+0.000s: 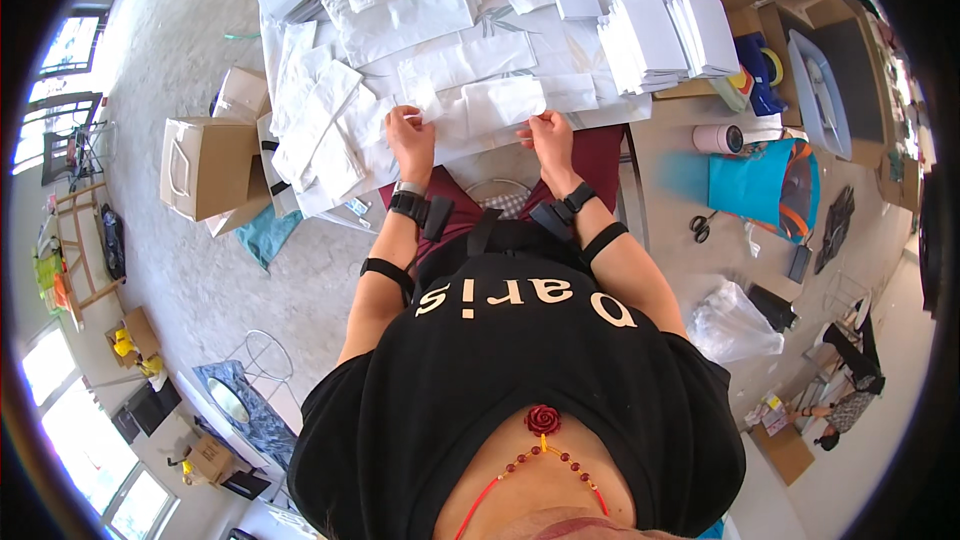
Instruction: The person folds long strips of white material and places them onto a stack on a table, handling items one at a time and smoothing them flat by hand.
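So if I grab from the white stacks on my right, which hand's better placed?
Probably your right hand. It's closer to the white stacks, on the same side of the table. Your left hand is farther off and would likely have to reach across.

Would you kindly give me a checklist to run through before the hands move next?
1. Right hand on the thin white rectangular sheet: ok, fingertips appear to pinch its right end.
2. Left hand gripping firmly: cannot tell, fingers are curled over white material.
3. Loose translucent white sheets at the table's left squared up: not ok, they overlap at angles.
4. Tall stacks of flat white rectangular pieces apart from both hands: ok.
5. Black-handled scissors on the table: not ok, on the floor.
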Available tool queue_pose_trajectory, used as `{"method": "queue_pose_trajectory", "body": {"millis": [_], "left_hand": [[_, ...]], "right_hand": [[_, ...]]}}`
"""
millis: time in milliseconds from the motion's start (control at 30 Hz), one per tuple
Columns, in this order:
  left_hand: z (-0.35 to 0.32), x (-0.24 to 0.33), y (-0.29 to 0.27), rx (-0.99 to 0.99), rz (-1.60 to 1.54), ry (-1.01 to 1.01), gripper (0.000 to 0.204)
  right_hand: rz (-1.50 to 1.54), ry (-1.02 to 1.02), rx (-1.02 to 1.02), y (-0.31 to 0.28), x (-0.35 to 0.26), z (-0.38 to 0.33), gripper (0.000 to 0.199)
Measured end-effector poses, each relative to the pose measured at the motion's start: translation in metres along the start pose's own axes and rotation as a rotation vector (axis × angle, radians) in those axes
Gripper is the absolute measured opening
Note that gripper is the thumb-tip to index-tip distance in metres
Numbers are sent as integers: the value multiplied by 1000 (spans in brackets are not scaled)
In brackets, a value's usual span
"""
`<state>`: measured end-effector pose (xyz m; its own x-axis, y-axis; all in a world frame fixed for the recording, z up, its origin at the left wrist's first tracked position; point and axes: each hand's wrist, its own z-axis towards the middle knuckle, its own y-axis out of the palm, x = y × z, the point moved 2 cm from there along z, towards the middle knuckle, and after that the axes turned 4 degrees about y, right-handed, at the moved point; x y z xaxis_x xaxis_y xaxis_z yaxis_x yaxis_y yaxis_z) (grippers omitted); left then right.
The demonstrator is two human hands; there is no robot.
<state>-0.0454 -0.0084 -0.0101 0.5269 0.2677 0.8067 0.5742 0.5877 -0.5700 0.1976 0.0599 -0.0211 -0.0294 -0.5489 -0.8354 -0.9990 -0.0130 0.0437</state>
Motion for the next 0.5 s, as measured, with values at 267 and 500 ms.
{"method": "queue_pose_trajectory", "body": {"millis": [267,500], "left_hand": [[13,-13,-8,40,-156,-260,30],[17,-24,-11,116,-217,-280,33]], "right_hand": [[-106,-18,2,-2,-10,-3,22],[-160,-19,35,0,-10,0,19]]}}
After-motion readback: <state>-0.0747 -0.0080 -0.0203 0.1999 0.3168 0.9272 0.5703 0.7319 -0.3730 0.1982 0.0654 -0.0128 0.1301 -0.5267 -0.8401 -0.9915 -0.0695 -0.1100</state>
